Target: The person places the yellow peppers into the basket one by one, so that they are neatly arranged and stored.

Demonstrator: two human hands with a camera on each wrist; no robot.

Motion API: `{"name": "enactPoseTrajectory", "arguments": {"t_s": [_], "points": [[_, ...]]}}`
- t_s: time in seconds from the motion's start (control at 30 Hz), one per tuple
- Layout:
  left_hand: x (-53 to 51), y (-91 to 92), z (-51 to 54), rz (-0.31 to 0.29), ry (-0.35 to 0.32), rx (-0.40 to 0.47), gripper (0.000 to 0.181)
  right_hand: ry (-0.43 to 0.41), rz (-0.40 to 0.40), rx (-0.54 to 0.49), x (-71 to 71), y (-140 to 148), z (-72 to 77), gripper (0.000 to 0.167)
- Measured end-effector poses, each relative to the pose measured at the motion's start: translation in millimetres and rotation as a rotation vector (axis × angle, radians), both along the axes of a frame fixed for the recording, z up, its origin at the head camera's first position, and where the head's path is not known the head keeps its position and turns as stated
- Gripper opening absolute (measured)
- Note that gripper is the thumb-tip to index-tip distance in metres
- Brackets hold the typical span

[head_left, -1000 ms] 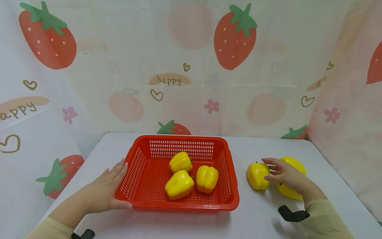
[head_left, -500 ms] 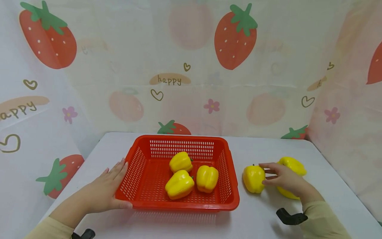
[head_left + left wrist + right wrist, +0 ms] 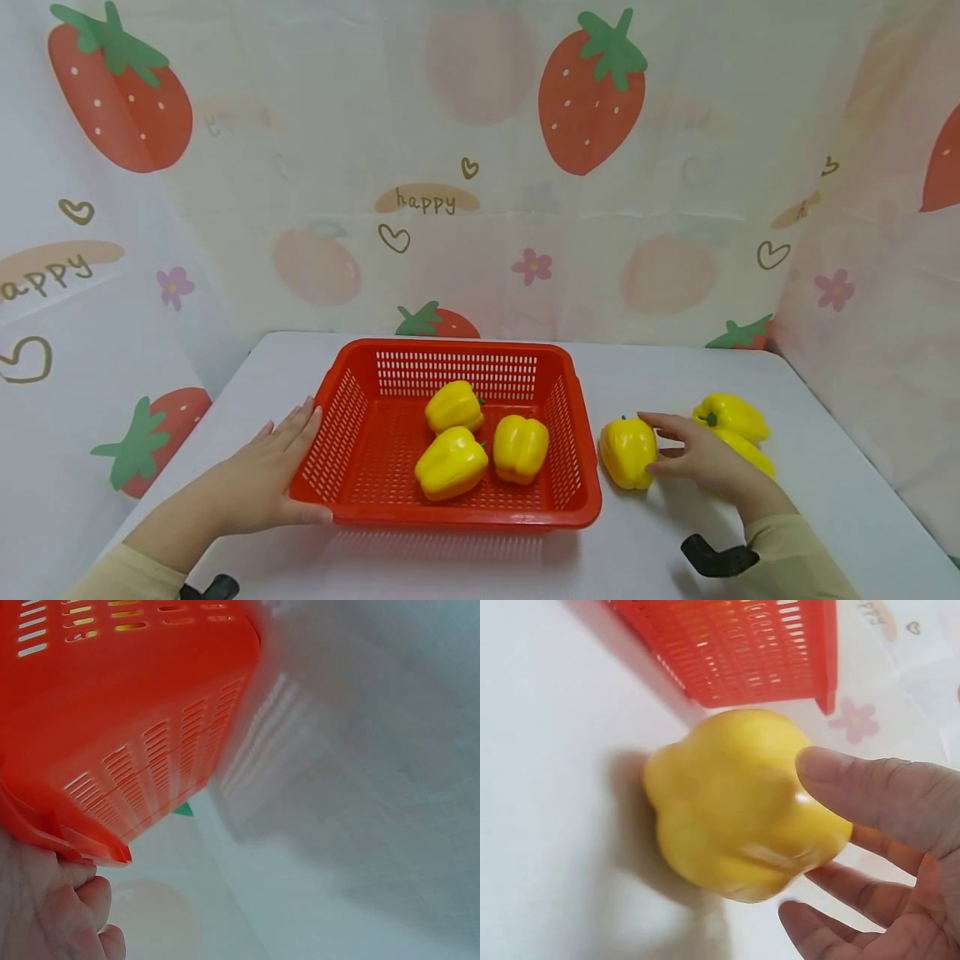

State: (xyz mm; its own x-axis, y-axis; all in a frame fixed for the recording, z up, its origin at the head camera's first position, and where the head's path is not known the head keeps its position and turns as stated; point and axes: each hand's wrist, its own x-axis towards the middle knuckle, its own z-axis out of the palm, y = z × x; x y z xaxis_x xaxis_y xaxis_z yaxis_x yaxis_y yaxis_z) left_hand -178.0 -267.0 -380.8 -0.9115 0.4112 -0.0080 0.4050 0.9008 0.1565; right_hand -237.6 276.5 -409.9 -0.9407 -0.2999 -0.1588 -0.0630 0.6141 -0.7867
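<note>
In the head view my left hand rests against the left side of a red plastic basket, fingers extended along the rim and thumb by the front corner. The left wrist view shows that hand under the rim. My right hand holds a yellow bell pepper just right of the basket. In the right wrist view its thumb lies on one side of the bell pepper and fingers on the other. Three more yellow bell peppers, one being the front pepper, lie inside the basket.
Beyond my right hand, a yellow bell pepper lies on the white table, with another yellow one partly hidden behind the hand. A strawberry-printed curtain hangs along the table's back and sides.
My right hand has moved left with the bell pepper, bringing it close to the basket's right side. The peppers behind it show more fully. My left hand and the basket have stayed put.
</note>
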Motion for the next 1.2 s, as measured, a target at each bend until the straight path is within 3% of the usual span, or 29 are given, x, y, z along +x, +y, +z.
{"name": "enactPoseTrajectory", "arguments": {"t_s": [0.5,0.9,1.2], "points": [[-0.3,1.0,0.4,0.004,0.001,0.004,0.123,-0.041,-0.067,0.0,-1.0,-6.7,-16.5,0.096],[-0.6,0.3,0.2,0.003,0.002,0.002,0.123,0.003,-0.099,0.04,-5.4,-10.1,-23.5,0.1],[1.0,0.8,1.5,0.006,-0.003,-0.001,0.122,-0.002,-0.09,0.013,-4.2,-11.8,-22.7,0.099]]}}
